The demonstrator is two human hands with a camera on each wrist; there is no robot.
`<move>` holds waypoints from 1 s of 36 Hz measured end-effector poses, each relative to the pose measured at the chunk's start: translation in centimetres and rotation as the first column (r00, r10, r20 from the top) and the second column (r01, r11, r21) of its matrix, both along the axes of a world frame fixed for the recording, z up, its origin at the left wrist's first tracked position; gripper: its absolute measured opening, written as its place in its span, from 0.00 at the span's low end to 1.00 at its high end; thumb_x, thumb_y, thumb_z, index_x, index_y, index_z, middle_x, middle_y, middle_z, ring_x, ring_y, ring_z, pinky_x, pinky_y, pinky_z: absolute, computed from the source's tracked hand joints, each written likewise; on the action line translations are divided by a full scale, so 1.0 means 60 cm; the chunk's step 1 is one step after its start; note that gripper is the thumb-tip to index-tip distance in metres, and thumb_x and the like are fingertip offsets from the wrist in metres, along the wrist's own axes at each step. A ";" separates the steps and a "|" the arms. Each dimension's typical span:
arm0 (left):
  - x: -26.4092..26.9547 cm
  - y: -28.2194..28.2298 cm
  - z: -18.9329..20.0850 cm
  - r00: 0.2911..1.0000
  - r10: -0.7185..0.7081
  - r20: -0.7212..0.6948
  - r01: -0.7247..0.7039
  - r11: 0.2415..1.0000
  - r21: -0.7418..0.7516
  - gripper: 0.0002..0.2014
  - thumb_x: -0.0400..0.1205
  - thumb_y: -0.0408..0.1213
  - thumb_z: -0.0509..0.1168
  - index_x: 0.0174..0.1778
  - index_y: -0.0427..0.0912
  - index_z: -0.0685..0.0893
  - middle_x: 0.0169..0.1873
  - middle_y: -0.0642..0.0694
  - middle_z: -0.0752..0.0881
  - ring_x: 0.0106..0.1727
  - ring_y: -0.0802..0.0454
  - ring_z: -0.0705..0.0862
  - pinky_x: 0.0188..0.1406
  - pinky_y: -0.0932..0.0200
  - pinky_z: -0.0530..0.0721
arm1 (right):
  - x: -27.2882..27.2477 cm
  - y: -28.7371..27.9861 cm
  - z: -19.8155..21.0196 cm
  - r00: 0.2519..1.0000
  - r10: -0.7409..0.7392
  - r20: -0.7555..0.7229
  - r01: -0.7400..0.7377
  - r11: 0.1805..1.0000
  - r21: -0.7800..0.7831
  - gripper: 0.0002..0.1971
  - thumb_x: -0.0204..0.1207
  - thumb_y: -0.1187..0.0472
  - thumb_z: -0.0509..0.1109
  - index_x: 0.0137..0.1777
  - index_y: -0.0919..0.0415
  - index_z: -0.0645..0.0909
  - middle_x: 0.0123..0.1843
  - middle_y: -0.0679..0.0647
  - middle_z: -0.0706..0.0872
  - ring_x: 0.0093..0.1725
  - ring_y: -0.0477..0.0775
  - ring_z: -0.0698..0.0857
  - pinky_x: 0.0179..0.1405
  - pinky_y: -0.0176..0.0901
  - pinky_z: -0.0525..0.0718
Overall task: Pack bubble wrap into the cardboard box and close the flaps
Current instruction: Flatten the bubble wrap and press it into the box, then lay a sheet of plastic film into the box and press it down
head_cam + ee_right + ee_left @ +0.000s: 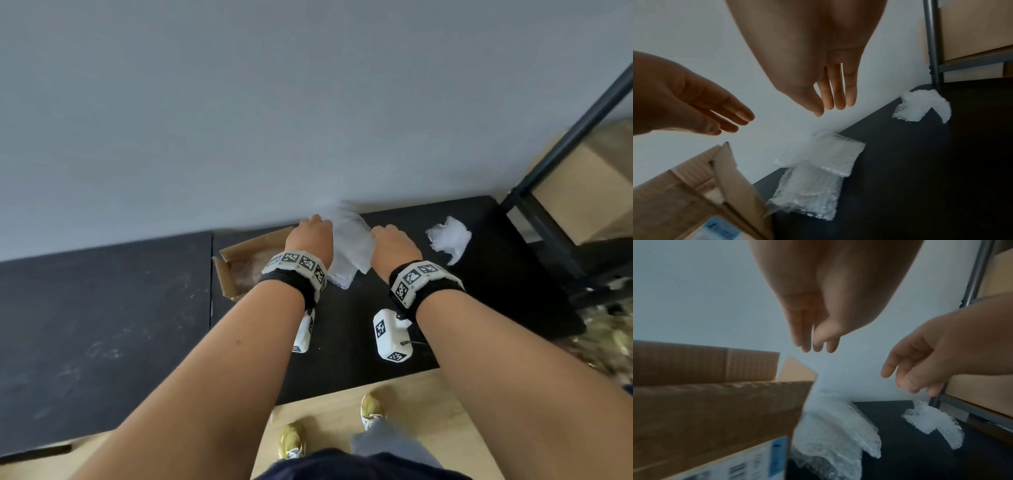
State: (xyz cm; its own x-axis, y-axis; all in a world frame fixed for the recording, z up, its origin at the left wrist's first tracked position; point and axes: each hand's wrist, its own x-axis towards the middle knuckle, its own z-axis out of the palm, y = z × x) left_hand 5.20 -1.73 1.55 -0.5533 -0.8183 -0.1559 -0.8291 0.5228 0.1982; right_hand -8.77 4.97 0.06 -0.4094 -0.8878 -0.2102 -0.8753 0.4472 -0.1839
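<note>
Both hands hang above the wrap, palms down, holding nothing. Left hand: fingers straight, close together, loose. Right hand: fingers straight, thumb alongside, grip slack. Neither touches the wrap.

The wrap lies flat on the black table, folded in layers, against the wall. Box just left of the wrap, flaps up, some bubble wrap inside. Scrap of bubble wrap well right of the wrap, near a shelf post. The left wrist hides part of the box in the head view.
</note>
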 end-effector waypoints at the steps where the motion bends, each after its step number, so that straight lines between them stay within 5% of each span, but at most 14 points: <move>1: -0.014 0.000 -0.003 1.000 0.003 0.009 -0.003 1.000 0.007 0.21 0.79 0.22 0.56 0.68 0.38 0.77 0.64 0.41 0.77 0.67 0.41 0.77 0.64 0.46 0.80 | -0.015 0.001 -0.007 1.000 0.000 0.002 0.000 1.000 0.009 0.21 0.79 0.67 0.60 0.72 0.60 0.72 0.67 0.60 0.75 0.67 0.62 0.76 0.59 0.53 0.78; 12: -0.139 0.005 -0.086 0.979 0.123 0.162 -0.148 0.977 0.151 0.24 0.79 0.20 0.59 0.71 0.39 0.74 0.70 0.41 0.70 0.62 0.37 0.82 0.54 0.46 0.85 | -0.156 -0.032 -0.073 0.989 0.089 0.120 -0.106 0.984 0.144 0.19 0.82 0.60 0.61 0.72 0.59 0.73 0.69 0.61 0.76 0.67 0.63 0.77 0.64 0.56 0.79; 16: -0.160 0.002 -0.129 0.945 0.287 0.159 -0.314 0.932 0.180 0.20 0.82 0.24 0.59 0.71 0.37 0.69 0.72 0.38 0.67 0.58 0.38 0.83 0.52 0.47 0.85 | -0.183 -0.059 -0.103 0.977 0.134 0.168 -0.160 0.975 0.152 0.19 0.83 0.57 0.61 0.72 0.60 0.73 0.68 0.61 0.79 0.67 0.63 0.79 0.64 0.57 0.79; 21: -0.171 -0.012 -0.159 0.820 0.552 0.151 -0.571 0.808 0.147 0.19 0.85 0.37 0.61 0.68 0.35 0.67 0.64 0.33 0.75 0.59 0.38 0.81 0.53 0.46 0.84 | -0.190 -0.097 -0.132 0.957 0.182 0.225 -0.221 0.962 0.161 0.20 0.84 0.58 0.57 0.74 0.61 0.70 0.67 0.61 0.81 0.65 0.64 0.81 0.61 0.58 0.81; 24: -0.174 -0.020 -0.164 0.760 0.643 0.098 -0.647 0.734 0.207 0.25 0.86 0.42 0.59 0.75 0.36 0.62 0.64 0.34 0.78 0.63 0.36 0.81 0.55 0.44 0.84 | -0.186 -0.117 -0.142 0.945 0.214 0.246 -0.258 0.952 0.163 0.21 0.84 0.58 0.56 0.75 0.62 0.68 0.66 0.62 0.81 0.63 0.66 0.81 0.57 0.58 0.82; 31: -0.178 -0.034 -0.160 0.690 0.724 -0.011 -0.693 0.665 0.280 0.40 0.85 0.41 0.62 0.85 0.40 0.44 0.49 0.39 0.87 0.48 0.42 0.87 0.42 0.51 0.85 | -0.186 -0.148 -0.167 0.918 0.295 0.266 -0.355 0.910 0.215 0.19 0.83 0.56 0.60 0.70 0.64 0.70 0.68 0.64 0.78 0.67 0.67 0.77 0.59 0.56 0.78; 34: -0.182 -0.042 -0.159 0.614 0.776 -0.148 -0.711 0.624 0.324 0.38 0.82 0.33 0.64 0.85 0.40 0.49 0.58 0.36 0.85 0.55 0.39 0.85 0.53 0.50 0.83 | -0.189 -0.153 -0.169 0.916 0.295 0.271 -0.356 0.910 0.214 0.21 0.84 0.55 0.59 0.73 0.63 0.68 0.70 0.63 0.76 0.70 0.65 0.75 0.62 0.58 0.78; 36: -0.187 -0.047 -0.151 0.547 0.800 -0.246 -0.715 0.599 0.361 0.38 0.81 0.28 0.63 0.85 0.40 0.52 0.61 0.36 0.83 0.56 0.40 0.84 0.51 0.51 0.80 | -0.193 -0.154 -0.167 0.918 0.271 0.289 -0.339 0.915 0.217 0.22 0.84 0.53 0.58 0.75 0.63 0.66 0.72 0.63 0.75 0.70 0.66 0.75 0.63 0.57 0.77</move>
State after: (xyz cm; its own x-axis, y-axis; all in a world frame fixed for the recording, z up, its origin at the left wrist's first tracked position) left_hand -6.03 -4.55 -7.53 0.2141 -0.9298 -0.2994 -0.7407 -0.3544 0.5708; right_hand -20.37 -4.25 -9.95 -0.0319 -0.8611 -0.5074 -0.9173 0.2268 -0.3272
